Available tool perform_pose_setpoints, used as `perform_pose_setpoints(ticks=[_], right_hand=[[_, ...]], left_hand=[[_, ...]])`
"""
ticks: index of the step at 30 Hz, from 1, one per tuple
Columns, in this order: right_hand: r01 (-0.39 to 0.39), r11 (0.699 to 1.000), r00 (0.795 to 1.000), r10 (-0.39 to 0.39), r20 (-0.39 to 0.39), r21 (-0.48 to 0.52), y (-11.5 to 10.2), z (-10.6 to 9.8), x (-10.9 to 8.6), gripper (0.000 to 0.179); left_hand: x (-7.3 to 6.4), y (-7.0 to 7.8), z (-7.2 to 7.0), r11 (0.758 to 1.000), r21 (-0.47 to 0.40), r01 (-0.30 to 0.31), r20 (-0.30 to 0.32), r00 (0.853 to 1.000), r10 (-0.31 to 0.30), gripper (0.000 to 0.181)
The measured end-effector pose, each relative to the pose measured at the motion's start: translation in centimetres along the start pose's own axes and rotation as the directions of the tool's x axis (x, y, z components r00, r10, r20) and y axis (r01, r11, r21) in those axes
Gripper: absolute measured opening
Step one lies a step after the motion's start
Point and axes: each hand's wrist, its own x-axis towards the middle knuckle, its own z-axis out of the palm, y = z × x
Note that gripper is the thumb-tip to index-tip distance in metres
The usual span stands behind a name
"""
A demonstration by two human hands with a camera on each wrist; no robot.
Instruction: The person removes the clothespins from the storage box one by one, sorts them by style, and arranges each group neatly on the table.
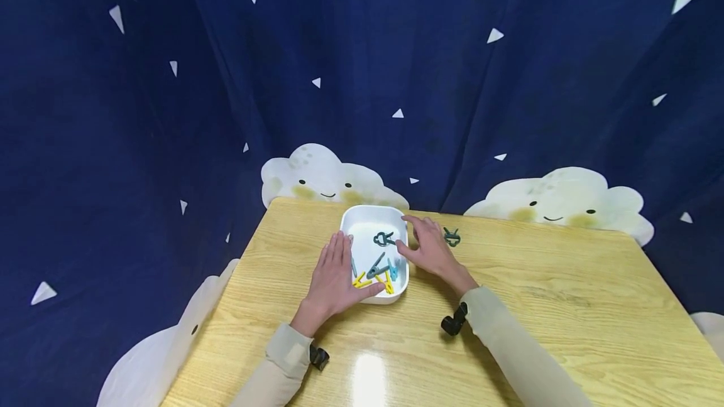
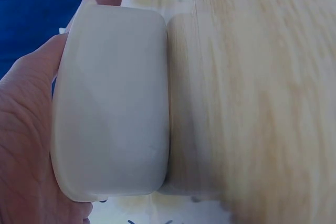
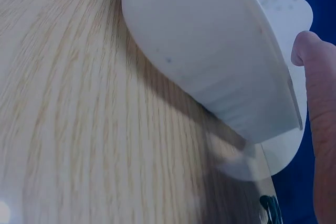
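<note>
A white bin (image 1: 373, 218) with rounded corners holds several plastic clips. Inside lie a dark green cloud-shaped clip (image 1: 383, 239), a grey clip (image 1: 374, 271), a light blue clip (image 1: 393, 270) and yellow clips (image 1: 388, 285). My left hand (image 1: 334, 278) rests over the bin's left rim, fingers straight and thumb stretched across the front part; it hides some of the contents. At the right rim is my right hand (image 1: 428, 247), thumb and index finger spread apart, with nothing seen between them. The left wrist view shows the bin's outer wall (image 2: 113, 103) beside the left hand.
Another dark green clip (image 1: 452, 237) lies on the wooden table (image 1: 543, 294), right of the bin and just past the right hand. Behind the table's back edge hangs a dark blue curtain (image 1: 362, 49) printed with white triangles and clouds.
</note>
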Motion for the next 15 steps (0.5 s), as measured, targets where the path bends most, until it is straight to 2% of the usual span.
perform_pose_setpoints(ticks=[15], right_hand=[[0.024, 1.0, 0.997, -0.023, 0.069, -0.011, -2.4, 1.4, 2.1, 0.059]], left_hand=[[-0.1, 0.0, -0.1, 1.0, 0.01, -0.007, 0.006, 1.0, 0.007, 0.135]])
